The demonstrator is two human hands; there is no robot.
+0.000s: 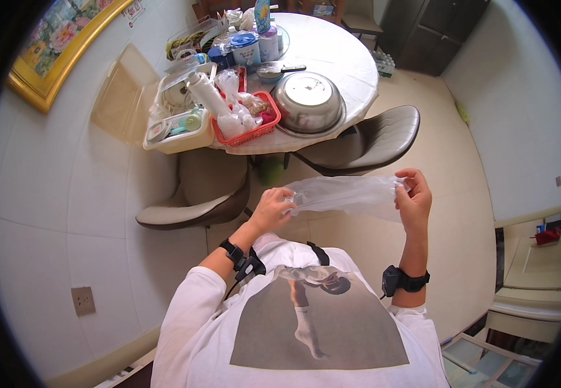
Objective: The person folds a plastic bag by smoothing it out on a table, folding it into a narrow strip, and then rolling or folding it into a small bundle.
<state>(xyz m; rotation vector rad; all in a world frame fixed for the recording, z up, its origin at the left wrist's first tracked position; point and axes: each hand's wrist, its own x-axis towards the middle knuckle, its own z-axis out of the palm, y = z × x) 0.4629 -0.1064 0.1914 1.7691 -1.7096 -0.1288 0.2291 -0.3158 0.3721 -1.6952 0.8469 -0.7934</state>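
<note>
A translucent plastic bag (346,194) is stretched sideways in the air in front of my body, above the tiled floor. Its left end is gripped in the fingers of my left hand (275,208). At the other end, my right hand (413,196) pinches the film between thumb and fingers. Beyond the hands, on the round table, stands a red plastic basket (249,137) with bagged items, and a roll of clear plastic bags (207,94) leans over it. An upturned stainless steel basin (308,104) rests beside the basket.
Two padded chairs (193,213) (387,140) stand at the near side of the round table (329,43). A cream plastic bin (190,140) with containers sits at the table's left. A knife (294,68) lies over a bowl behind the basin. A wall runs along the left.
</note>
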